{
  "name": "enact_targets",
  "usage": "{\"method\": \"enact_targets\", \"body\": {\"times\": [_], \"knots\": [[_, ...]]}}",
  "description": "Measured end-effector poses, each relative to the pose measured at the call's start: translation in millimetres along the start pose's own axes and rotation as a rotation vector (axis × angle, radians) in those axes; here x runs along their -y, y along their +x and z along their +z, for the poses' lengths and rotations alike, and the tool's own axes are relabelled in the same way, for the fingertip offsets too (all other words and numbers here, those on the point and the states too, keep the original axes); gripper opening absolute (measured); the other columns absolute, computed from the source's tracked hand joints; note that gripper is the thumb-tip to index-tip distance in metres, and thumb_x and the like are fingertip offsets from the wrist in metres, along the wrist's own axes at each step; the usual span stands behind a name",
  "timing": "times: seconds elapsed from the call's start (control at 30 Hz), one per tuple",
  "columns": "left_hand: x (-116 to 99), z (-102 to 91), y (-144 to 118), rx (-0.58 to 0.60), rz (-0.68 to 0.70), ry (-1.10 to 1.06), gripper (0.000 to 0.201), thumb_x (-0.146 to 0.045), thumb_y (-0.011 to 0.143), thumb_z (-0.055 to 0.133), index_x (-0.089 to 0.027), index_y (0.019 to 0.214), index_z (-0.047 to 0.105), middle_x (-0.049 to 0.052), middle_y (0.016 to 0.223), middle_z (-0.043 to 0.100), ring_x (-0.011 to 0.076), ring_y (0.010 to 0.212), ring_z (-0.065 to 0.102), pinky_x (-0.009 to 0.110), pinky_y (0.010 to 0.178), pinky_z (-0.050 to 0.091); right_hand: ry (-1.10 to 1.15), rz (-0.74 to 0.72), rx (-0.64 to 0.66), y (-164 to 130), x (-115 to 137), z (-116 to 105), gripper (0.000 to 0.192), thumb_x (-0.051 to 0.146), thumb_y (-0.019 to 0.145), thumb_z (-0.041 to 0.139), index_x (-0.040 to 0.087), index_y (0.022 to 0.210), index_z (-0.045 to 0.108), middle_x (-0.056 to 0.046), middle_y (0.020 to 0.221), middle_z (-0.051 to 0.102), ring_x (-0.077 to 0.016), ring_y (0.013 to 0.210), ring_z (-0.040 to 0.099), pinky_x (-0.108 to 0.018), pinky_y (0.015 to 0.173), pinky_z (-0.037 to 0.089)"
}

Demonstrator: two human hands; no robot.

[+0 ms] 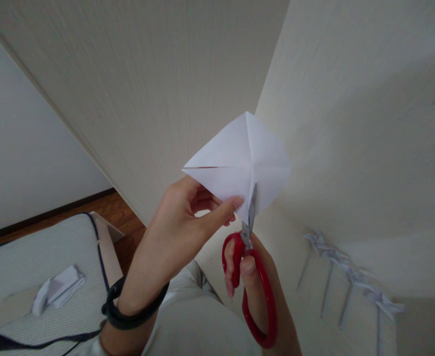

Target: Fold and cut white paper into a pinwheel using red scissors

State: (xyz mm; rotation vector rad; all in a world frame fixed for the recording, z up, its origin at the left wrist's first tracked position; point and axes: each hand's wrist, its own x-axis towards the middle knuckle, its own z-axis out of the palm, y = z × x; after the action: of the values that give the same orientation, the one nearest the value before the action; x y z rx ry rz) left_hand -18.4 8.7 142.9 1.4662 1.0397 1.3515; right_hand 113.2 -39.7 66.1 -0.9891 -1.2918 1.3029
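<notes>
The left hand (188, 217) is holding a folded white paper (239, 163) up in the air in front of the pale wall (158, 89), pinching its lower edge between thumb and fingers. The right hand (250, 277) is gripping red-handled scissors (252, 257), fingers through the loops, with the blades pointing upward and biting into the bottom point of the paper along its centre crease. The blades are looking nearly closed, so the step in hand seems to be a cut running up that crease. The next move would call for opening the blades again and keeping them lined up on the crease, while the pinching fingers are staying clear of the tip. Nothing is carrying the paper but the hand. Several finished paper pinwheels (351, 269) are lying at the lower right, and a paper scrap (58, 289) is resting on a cushion (35, 257) at the lower left.
</notes>
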Motion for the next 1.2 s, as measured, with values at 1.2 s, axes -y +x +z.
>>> {"method": "enact_targets", "body": {"times": [1.2], "knots": [[3.7, 0.0, 1.3, 0.02, -0.025, -0.028, 0.009, -0.018, 0.078, 0.074, -0.017, 0.085, 0.068, -0.004, 0.072, 0.071, 0.0065, 0.057, 0.064, 0.013, 0.055, 0.051, -0.153, -0.036, -0.066, 2.5, 1.6, 0.3, 0.04, 0.061, 0.086, 0.055, 0.023, 0.076, 0.047, 0.001, 0.064, 0.052, -0.0128, 0.055, 0.049, -0.025, 0.047, 0.042]]}}
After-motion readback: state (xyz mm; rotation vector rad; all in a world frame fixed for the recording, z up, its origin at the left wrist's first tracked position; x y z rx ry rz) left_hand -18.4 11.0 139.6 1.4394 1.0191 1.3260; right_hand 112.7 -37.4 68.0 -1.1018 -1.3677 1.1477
